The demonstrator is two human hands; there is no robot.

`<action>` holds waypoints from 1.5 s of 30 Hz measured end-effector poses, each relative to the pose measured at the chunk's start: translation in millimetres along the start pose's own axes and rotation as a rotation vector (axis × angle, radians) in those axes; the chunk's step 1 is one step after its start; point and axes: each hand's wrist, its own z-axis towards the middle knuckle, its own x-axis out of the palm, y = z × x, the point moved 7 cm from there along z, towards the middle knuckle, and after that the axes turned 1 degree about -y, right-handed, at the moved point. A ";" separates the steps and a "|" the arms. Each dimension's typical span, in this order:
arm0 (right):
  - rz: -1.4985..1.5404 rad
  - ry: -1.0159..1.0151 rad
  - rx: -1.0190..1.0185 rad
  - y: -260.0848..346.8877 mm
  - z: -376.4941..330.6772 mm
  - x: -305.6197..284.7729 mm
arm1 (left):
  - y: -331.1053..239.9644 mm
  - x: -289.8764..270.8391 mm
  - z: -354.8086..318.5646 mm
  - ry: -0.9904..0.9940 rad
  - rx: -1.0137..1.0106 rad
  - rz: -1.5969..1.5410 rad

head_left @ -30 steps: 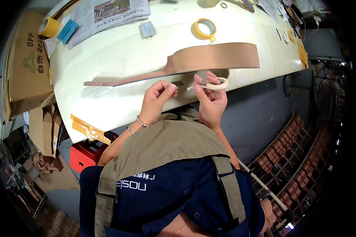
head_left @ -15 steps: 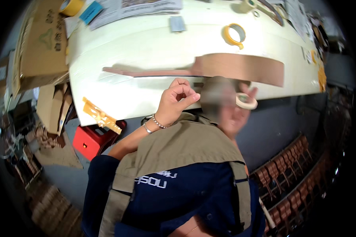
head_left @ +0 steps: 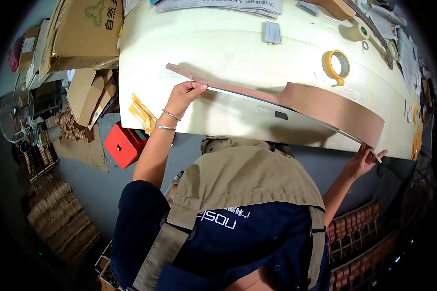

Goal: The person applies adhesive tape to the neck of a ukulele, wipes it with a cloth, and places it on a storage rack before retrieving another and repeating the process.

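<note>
A long brown wooden piece (head_left: 296,99), narrow at its left and wide at its right, is lifted on edge above the cream table (head_left: 228,48). My left hand (head_left: 183,93) grips its narrow part near the left end. My right hand (head_left: 363,162) touches the lower right corner of the wide end, near the table's front edge. Whether a roll of tape is still in that hand cannot be made out.
A yellow tape roll (head_left: 338,65) lies on the table behind the wood, with papers (head_left: 223,6) and a small grey block (head_left: 272,32) farther back. Cardboard (head_left: 85,34) stacks at the left. A red stool (head_left: 125,144) stands below the table edge.
Both hands left the small tape roll near my chest and spread apart. The left hand took the narrow end of the wood, the right went to its wide end, and the piece tilted up.
</note>
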 end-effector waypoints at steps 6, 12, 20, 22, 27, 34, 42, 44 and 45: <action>-0.027 -0.033 -0.027 0.2 -2.0 2.1 | -1.8 1.7 -0.8 -0.031 -0.019 -0.002; -0.010 -0.036 -0.020 0.1 -2.9 1.5 | -3.8 2.6 -2.6 -0.060 -0.026 0.013; -0.018 -0.083 -0.057 3.1 -7.4 8.8 | -46.5 17.8 -43.6 -0.523 0.730 0.662; -0.018 -0.111 -0.058 5.5 -7.3 13.7 | -49.4 42.2 -61.5 -0.561 0.892 1.040; 0.011 -0.151 -0.064 3.0 -8.0 15.6 | -32.9 58.9 -66.1 -0.654 1.024 1.385; -0.025 -0.156 -0.083 -6.0 -8.0 7.1 | -21.3 64.8 -60.1 -0.554 0.984 1.475; -0.008 -0.179 -0.067 -3.8 -10.5 14.9 | -23.6 128.9 -60.7 -0.352 1.090 1.439; 0.029 -0.181 -0.058 -3.7 -10.1 15.1 | -27.4 153.6 -62.2 -0.281 1.132 1.351; 0.034 -0.180 -0.063 -3.2 -10.1 14.9 | -28.6 165.8 -62.8 -0.250 1.155 1.361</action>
